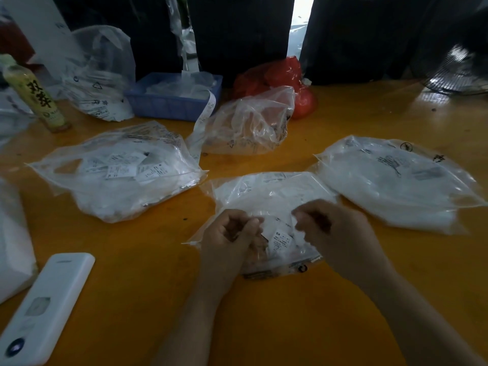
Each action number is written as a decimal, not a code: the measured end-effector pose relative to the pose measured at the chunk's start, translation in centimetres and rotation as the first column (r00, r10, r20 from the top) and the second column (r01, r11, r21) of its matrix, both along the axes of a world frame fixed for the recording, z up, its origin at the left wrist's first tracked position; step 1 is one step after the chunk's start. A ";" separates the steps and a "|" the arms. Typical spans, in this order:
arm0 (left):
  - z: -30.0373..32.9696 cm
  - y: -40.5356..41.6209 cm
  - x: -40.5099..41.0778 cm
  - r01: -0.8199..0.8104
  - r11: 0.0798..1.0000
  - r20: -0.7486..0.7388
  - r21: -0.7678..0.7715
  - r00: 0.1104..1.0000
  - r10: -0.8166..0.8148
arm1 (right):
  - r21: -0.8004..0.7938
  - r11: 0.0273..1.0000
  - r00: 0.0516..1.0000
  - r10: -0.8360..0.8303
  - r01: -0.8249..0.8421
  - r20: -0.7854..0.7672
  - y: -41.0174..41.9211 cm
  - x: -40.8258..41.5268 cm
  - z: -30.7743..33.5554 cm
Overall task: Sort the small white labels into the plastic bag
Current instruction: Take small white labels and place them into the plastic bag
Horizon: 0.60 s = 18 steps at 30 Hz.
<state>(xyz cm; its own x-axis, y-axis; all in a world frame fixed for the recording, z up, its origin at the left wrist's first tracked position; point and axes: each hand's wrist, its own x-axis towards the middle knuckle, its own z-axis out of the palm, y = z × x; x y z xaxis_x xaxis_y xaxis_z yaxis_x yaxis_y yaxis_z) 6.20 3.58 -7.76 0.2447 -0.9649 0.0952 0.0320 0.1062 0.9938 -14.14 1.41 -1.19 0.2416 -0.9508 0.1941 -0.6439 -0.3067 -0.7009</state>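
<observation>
A clear plastic bag (pixel 269 196) holding small white labels lies on the yellow table straight in front of me. My left hand (pixel 229 239) and my right hand (pixel 335 233) sit at its near end with fingers curled, pinching the bag's plastic on either side. Between them a white label (pixel 280 237) printed with dark text shows at the bag's mouth; I cannot tell whether it is inside or on top. Both hands are slightly blurred.
Further clear bags of labels lie at left (pixel 116 173), right (pixel 396 180) and centre back (pixel 248 122). A blue basket (pixel 169 104), red bag (pixel 280 75), yellow bottle (pixel 34 93), white bag (pixel 100 72) and fan (pixel 456 72) stand behind. A white device (pixel 45 307) lies near left.
</observation>
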 end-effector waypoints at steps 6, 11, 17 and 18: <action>-0.2 -0.1 0.2 0.001 1.000 -0.031 0.001 1.000 -0.001 | -0.039 0.999 0.907 -0.041 0.027 -0.418 -1.2 1.4 -3.3; 0.1 0.0 0.3 0.014 1.000 -0.107 0.007 0.994 -0.013 | 0.041 0.974 0.816 0.210 -0.223 -0.539 -2.5 1.5 -3.9; 0.1 -0.1 0.3 0.040 0.999 -0.163 0.011 0.986 -0.037 | 0.109 0.947 0.772 0.309 -0.301 -0.555 -3.3 1.4 -3.0; 0.0 -0.1 0.4 0.025 0.999 -0.156 0.029 0.988 -0.020 | 0.127 0.938 0.760 0.337 -0.323 -0.556 -3.3 1.4 -3.0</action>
